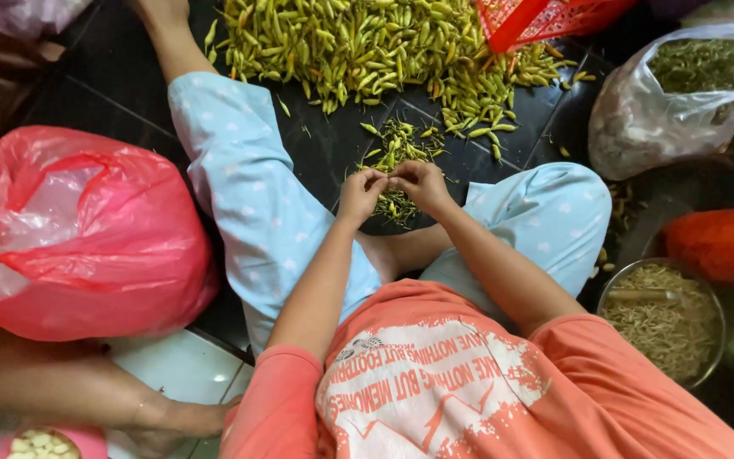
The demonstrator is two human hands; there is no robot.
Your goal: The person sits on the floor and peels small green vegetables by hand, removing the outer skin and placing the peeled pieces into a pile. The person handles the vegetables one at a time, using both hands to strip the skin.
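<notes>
Both hands meet over the small chilli pile [397,157] between the knees: left hand [360,194] and right hand [418,183] pinch-closed on one green chilli [388,176], mostly hidden. Its axis seems to run hand to hand, left-right; tip direction unclear. The big chilli heap [367,42] lies ahead, within reach.

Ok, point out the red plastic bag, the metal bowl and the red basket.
red plastic bag [121,246], head view, on its bulging front side.
metal bowl [718,306], head view, on its right rim.
red basket [537,19], head view, on its mesh wall.
</notes>
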